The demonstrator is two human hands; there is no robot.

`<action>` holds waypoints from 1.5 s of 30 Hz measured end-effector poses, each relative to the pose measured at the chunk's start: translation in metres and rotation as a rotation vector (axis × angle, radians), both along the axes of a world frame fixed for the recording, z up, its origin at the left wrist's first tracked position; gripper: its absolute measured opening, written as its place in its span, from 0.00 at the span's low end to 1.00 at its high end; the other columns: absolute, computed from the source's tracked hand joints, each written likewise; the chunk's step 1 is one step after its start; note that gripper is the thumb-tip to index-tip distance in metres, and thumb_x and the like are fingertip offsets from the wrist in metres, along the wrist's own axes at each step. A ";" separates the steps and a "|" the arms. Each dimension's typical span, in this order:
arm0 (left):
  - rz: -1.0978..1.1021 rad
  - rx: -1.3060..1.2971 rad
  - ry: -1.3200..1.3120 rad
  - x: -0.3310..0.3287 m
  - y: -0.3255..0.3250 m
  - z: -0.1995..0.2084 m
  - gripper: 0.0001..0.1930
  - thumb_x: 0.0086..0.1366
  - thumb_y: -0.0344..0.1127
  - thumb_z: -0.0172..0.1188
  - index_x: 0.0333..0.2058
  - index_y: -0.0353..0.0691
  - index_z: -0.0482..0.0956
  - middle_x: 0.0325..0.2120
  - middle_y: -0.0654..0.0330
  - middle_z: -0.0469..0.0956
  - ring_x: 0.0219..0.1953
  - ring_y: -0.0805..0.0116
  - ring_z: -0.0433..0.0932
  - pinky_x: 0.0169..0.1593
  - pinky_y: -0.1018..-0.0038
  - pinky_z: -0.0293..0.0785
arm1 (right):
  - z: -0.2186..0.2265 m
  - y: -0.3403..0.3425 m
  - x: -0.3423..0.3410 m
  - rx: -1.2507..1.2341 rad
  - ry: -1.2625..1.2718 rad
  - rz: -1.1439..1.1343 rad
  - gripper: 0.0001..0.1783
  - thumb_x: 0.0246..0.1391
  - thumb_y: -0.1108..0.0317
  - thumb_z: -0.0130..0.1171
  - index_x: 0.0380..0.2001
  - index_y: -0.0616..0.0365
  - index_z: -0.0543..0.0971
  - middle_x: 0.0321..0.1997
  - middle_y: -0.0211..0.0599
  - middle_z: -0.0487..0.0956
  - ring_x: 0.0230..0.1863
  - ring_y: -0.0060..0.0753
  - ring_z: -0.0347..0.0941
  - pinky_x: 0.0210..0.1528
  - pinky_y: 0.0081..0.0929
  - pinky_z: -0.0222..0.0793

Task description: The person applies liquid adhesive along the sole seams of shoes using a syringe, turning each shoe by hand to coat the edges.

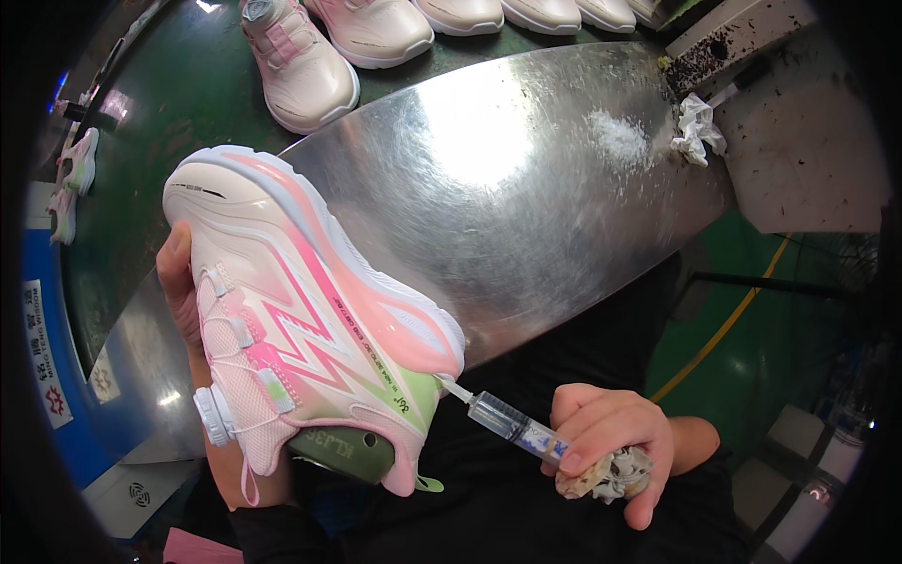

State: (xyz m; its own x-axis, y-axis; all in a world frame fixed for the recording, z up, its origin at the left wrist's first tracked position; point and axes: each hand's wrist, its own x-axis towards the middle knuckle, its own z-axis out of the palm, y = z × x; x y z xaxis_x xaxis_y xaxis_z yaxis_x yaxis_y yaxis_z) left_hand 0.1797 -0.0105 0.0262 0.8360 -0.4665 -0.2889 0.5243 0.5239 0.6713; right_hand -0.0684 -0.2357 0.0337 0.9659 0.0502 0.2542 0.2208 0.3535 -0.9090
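Observation:
A pink and cream sneaker [310,310] with a white sole, a dial lace closure and a dark green shoe last [343,453] inside it is tilted in front of me. My left hand [178,277] grips it from its far side; most of those fingers are hidden behind the shoe. In my right hand [611,432] is a clear syringe [512,425], its tip touching or almost touching the edge where the sole meets the upper at the heel. The same hand also clutches a crumpled grey-white rag or tissue [620,473] against the palm.
Beneath the shoe lies a scratched metal plate [564,244] with a white residue patch [620,141]. Several similar sneakers [376,33] line the green surface [197,85] at the back. Crumpled white tissue [697,130] sits at the right by a stained metal box [738,42].

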 end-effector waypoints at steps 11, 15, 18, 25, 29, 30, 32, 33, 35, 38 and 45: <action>-0.080 0.066 0.035 -0.002 0.011 -0.009 0.26 0.61 0.53 0.52 0.50 0.38 0.72 0.43 0.53 0.78 0.44 0.61 0.78 0.49 0.62 0.76 | -0.018 0.000 -0.003 -0.001 -0.038 -0.038 0.37 0.42 0.42 0.68 0.45 0.65 0.77 0.37 0.39 0.82 0.32 0.27 0.72 0.32 0.23 0.55; 0.019 0.239 0.092 -0.013 0.029 0.003 0.26 0.62 0.54 0.52 0.49 0.38 0.72 0.44 0.53 0.77 0.45 0.59 0.77 0.51 0.61 0.74 | -0.019 -0.002 0.003 -0.053 -0.076 -0.020 0.37 0.40 0.45 0.70 0.47 0.64 0.77 0.38 0.37 0.82 0.32 0.27 0.72 0.32 0.24 0.55; 0.118 0.439 -0.046 -0.025 0.075 -0.004 0.26 0.63 0.53 0.51 0.49 0.38 0.71 0.44 0.53 0.77 0.45 0.59 0.77 0.51 0.61 0.73 | -0.020 0.001 0.008 -0.057 -0.103 -0.027 0.38 0.40 0.45 0.71 0.47 0.63 0.77 0.39 0.35 0.81 0.31 0.27 0.70 0.32 0.25 0.54; -0.127 0.651 -0.301 -0.032 0.111 0.010 0.23 0.64 0.47 0.52 0.51 0.36 0.69 0.44 0.53 0.76 0.45 0.60 0.76 0.50 0.67 0.73 | -0.025 0.005 0.014 -0.091 -0.111 -0.027 0.36 0.40 0.47 0.71 0.47 0.62 0.76 0.40 0.33 0.81 0.32 0.28 0.70 0.33 0.25 0.55; -0.253 0.882 -0.732 -0.047 0.139 0.008 0.26 0.54 0.37 0.58 0.51 0.37 0.64 0.53 0.50 0.66 0.56 0.54 0.67 0.56 0.59 0.71 | -0.027 0.010 0.018 -0.120 -0.112 -0.009 0.36 0.40 0.49 0.71 0.48 0.62 0.75 0.40 0.32 0.81 0.31 0.27 0.70 0.33 0.25 0.55; -0.255 0.968 -0.930 -0.052 0.148 0.004 0.27 0.53 0.38 0.64 0.51 0.44 0.64 0.53 0.53 0.65 0.56 0.53 0.66 0.56 0.56 0.72 | -0.027 0.011 0.018 -0.115 -0.114 -0.015 0.36 0.40 0.49 0.71 0.48 0.62 0.75 0.40 0.32 0.81 0.31 0.27 0.70 0.33 0.25 0.55; -0.293 1.211 -0.953 -0.067 0.153 0.009 0.32 0.50 0.40 0.68 0.52 0.49 0.61 0.54 0.56 0.63 0.56 0.53 0.66 0.53 0.57 0.76 | -0.027 0.013 0.017 -0.132 -0.107 -0.026 0.36 0.39 0.50 0.72 0.48 0.62 0.75 0.40 0.32 0.81 0.31 0.27 0.72 0.33 0.25 0.55; -0.313 1.219 -0.931 -0.074 0.150 0.012 0.32 0.51 0.38 0.67 0.52 0.49 0.61 0.54 0.57 0.63 0.55 0.54 0.67 0.53 0.58 0.75 | -0.026 0.014 0.018 -0.131 -0.108 -0.026 0.36 0.39 0.50 0.72 0.48 0.62 0.75 0.40 0.32 0.81 0.31 0.27 0.72 0.33 0.25 0.55; -0.350 1.236 -0.887 -0.089 0.145 0.018 0.32 0.51 0.33 0.65 0.53 0.49 0.59 0.54 0.58 0.63 0.55 0.54 0.67 0.54 0.61 0.75 | -0.024 0.015 0.018 -0.151 -0.098 -0.014 0.35 0.40 0.51 0.72 0.48 0.62 0.75 0.40 0.33 0.81 0.31 0.27 0.73 0.33 0.25 0.55; 0.031 0.837 -0.246 -0.114 0.150 0.012 0.39 0.45 0.24 0.67 0.56 0.46 0.59 0.55 0.57 0.63 0.55 0.57 0.67 0.56 0.64 0.70 | -0.023 0.019 0.016 -0.169 -0.098 -0.025 0.35 0.40 0.51 0.72 0.48 0.62 0.75 0.40 0.33 0.81 0.31 0.28 0.73 0.32 0.25 0.55; -0.017 0.807 -0.144 -0.156 0.112 0.015 0.27 0.56 0.33 0.59 0.53 0.36 0.60 0.51 0.55 0.66 0.49 0.64 0.70 0.57 0.69 0.65 | -0.016 0.019 0.011 -0.203 -0.080 -0.039 0.35 0.40 0.51 0.72 0.47 0.63 0.75 0.40 0.33 0.81 0.31 0.28 0.73 0.32 0.25 0.55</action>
